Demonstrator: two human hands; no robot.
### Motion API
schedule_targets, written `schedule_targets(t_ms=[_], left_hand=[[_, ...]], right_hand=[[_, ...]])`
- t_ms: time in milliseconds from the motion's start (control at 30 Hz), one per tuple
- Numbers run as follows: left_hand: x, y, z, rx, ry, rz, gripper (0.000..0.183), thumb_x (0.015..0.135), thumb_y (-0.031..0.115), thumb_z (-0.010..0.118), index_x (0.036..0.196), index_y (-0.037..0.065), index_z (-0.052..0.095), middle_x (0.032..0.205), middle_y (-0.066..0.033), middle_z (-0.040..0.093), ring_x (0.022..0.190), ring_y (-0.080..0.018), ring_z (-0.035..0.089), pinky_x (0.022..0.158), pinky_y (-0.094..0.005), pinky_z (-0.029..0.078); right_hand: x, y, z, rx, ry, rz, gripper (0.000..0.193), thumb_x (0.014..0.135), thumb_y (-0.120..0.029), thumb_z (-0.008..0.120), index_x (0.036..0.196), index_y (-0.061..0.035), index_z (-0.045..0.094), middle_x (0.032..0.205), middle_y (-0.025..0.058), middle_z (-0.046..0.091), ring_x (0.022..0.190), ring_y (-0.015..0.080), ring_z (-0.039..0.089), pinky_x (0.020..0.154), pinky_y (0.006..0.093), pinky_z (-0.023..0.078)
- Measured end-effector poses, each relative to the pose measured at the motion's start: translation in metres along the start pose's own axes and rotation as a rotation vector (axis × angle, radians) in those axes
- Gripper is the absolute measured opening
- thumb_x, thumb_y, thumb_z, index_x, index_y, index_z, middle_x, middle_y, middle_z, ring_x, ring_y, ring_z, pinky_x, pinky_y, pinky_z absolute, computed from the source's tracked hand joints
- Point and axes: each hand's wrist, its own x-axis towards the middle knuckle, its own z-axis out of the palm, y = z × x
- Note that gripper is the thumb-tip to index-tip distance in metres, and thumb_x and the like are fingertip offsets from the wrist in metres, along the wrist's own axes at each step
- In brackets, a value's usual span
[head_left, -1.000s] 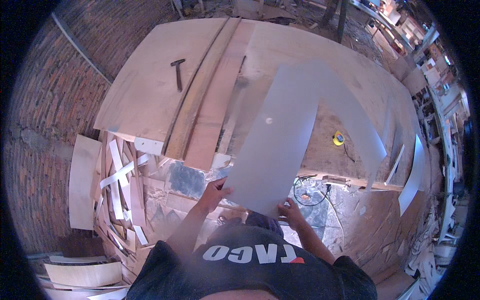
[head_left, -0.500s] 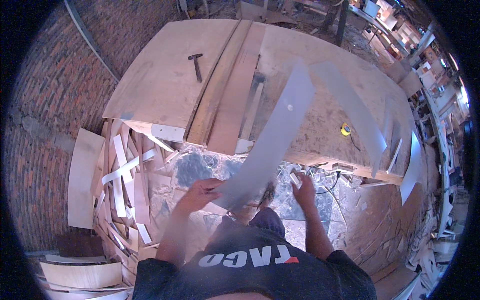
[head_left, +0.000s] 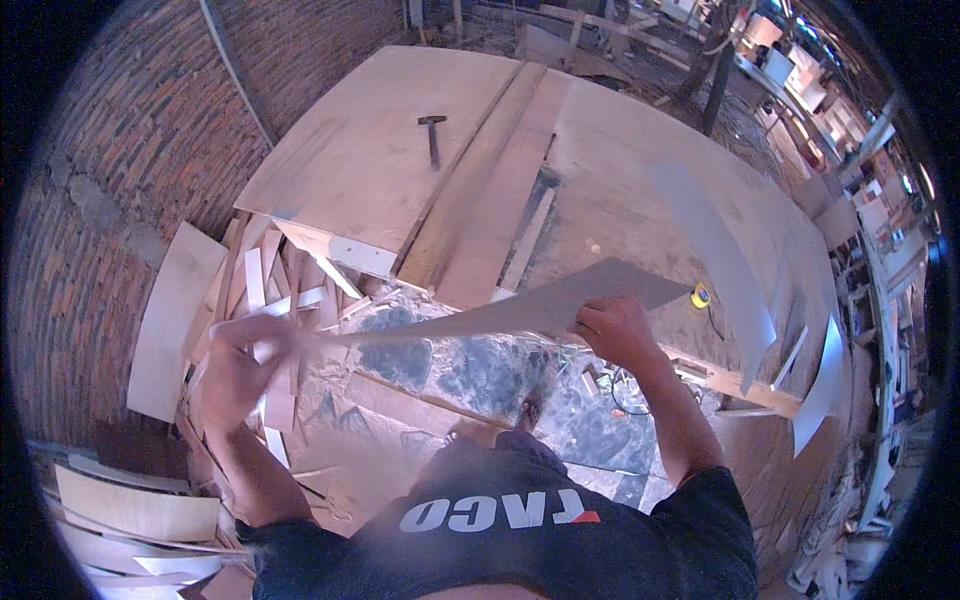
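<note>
A long thin grey sheet strip (head_left: 520,310) is stretched crosswise in front of me, tilted, over the near edge of the wooden workbench (head_left: 380,120). My right hand (head_left: 615,328) is closed on its near edge, towards the right end. At the strip's narrow left end my left hand (head_left: 248,365) is closed on it, somewhat blurred by motion. A second pale strip (head_left: 715,245) lies on the bench to the right, beyond my right hand. Close to the held strip's right tip sits a yellow tape measure (head_left: 700,297).
On the bench's far left lies a hammer (head_left: 432,140); long boards (head_left: 490,190) run across its middle. Offcuts (head_left: 262,290) pile up on the left by a brick wall (head_left: 120,200). A cable (head_left: 628,405) hangs below the bench's front edge, above a littered floor.
The strip has swung from pointing away to lying crosswise. My left hand has moved left with its end, and my right hand has come up and taken hold of its edge.
</note>
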Motion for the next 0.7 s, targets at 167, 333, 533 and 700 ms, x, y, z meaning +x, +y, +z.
schedule_targets(t_ms=[167,333,533,700], left_hand=[[0.011,-0.062,-0.001,0.114,1.198,0.129,0.049,0.081,0.003,0.074,0.125,-0.002,0.055,0.117,-0.0145,0.06,0.107,-0.0242,0.059,0.091,-0.0352,0.048],[-0.009,-0.126,0.147,-0.075,0.319,-0.254,0.063,0.078,0.017,0.079,0.13,-0.003,0.049,0.119,-0.0125,0.057,0.108,-0.0226,0.055,0.097,-0.0327,0.043],[-0.051,-0.133,0.317,-0.475,-0.395,-0.207,0.123,0.061,0.052,0.086,0.15,0.0,0.019,0.15,-0.0236,0.031,0.14,-0.0344,0.029,0.115,-0.0421,0.025],[-0.052,-0.129,0.306,-0.429,-0.433,-0.054,0.108,0.061,0.047,0.087,0.145,0.005,0.034,0.141,-0.0195,0.045,0.131,-0.0316,0.042,0.11,-0.0418,0.033]], right_hand=[[-0.011,-0.012,-0.055,0.349,0.485,-0.057,0.01,0.079,-0.016,0.072,0.083,-0.0076,0.069,0.083,0.0108,0.066,0.075,0.0305,0.064,0.066,0.0386,0.05],[-0.041,-0.012,-0.113,0.517,0.6,0.318,0.013,0.086,-0.018,0.069,0.088,-0.0053,0.069,0.083,0.004,0.067,0.073,0.0177,0.061,0.067,0.0301,0.047],[-0.039,0.005,-0.096,1.038,0.884,0.434,0.029,0.092,-0.028,0.066,0.102,-0.0008,0.064,0.086,0.0011,0.064,0.075,0.009,0.054,0.07,0.0252,0.044],[-0.038,0.004,0.005,1.254,0.891,0.544,0.03,0.094,-0.026,0.061,0.112,-0.0017,0.059,0.101,0.0056,0.065,0.088,0.0133,0.058,0.08,0.029,0.047]])
